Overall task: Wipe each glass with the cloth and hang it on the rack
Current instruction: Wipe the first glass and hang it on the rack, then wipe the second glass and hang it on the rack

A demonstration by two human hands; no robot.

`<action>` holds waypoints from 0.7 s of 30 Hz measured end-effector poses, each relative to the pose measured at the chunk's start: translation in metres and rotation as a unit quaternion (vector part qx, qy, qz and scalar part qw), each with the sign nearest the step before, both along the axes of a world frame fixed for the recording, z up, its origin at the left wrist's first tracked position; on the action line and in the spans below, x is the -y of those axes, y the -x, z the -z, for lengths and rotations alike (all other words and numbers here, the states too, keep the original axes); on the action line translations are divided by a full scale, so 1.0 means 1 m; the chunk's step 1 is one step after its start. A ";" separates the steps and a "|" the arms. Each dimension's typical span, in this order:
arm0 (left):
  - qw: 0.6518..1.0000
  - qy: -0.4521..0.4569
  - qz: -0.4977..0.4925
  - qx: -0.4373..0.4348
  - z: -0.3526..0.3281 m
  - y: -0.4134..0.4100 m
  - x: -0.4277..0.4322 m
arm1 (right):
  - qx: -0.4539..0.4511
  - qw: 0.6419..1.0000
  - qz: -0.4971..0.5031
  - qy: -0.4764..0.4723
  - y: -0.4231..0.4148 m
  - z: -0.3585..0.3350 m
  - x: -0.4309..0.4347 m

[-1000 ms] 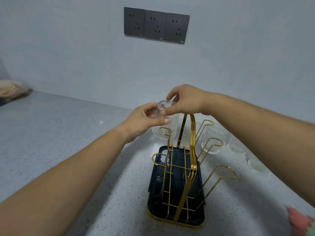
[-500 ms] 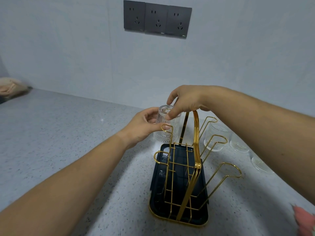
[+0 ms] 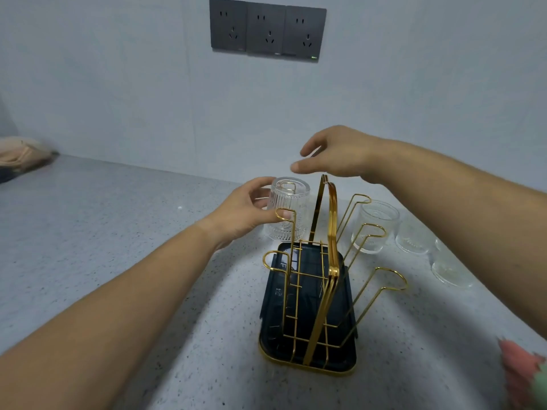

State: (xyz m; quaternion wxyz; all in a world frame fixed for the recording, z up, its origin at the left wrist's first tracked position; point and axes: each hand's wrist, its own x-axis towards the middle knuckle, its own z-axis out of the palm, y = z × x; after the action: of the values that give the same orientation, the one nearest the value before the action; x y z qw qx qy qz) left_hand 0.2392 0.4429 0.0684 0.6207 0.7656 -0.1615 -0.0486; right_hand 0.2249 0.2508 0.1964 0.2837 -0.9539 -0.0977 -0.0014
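A ribbed clear glass (image 3: 288, 210) sits upside down over the far left prong of the gold wire rack (image 3: 330, 261), the prong's loop showing through its base. My left hand (image 3: 248, 211) still curls around the glass from the left, thumb and fingers touching it. My right hand (image 3: 337, 155) hovers above the rack's handle, fingers apart and holding nothing. Three more ribbed glasses (image 3: 374, 226) stand on the counter right of the rack. The pink and green cloth (image 3: 527, 377) lies at the lower right edge.
The rack stands on a dark tray (image 3: 275, 318) with a gold rim, on a speckled grey counter (image 3: 118, 232). Several rack prongs are bare. A grey socket panel (image 3: 266, 29) is on the wall behind. A beige bundle (image 3: 23, 152) lies far left.
The glass has gone down onto the far left prong. My right hand has let go of it and lifted up to the right; my left hand stays on the glass.
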 end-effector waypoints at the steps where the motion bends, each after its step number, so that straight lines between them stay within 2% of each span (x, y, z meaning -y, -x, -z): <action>1: 1.000 -0.005 -0.012 0.000 -0.004 0.004 -0.001 | 0.023 1.000 0.007 -0.010 0.005 -0.002 0.007; 4: 0.997 0.014 -0.072 0.018 -0.021 0.017 -0.003 | 0.083 0.996 0.029 -0.024 0.029 -0.008 0.037; 9: 0.982 0.105 -0.134 0.085 -0.066 0.048 0.007 | 0.144 0.981 0.100 -0.079 0.087 -0.008 0.111; 16: 0.976 0.121 -0.038 0.175 -0.133 0.140 0.088 | 0.118 0.967 0.181 -0.138 0.162 0.027 0.207; 21: 0.974 0.171 0.005 0.146 -0.120 0.180 0.168 | 0.047 0.960 0.197 -0.193 0.190 0.063 0.254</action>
State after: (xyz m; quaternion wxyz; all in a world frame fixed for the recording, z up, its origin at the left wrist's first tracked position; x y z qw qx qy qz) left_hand 0.0596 0.2745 0.1882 0.7119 0.6463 -0.2599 0.0893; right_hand 0.0346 -0.0027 0.1336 0.4518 -0.8802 0.0812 -0.1207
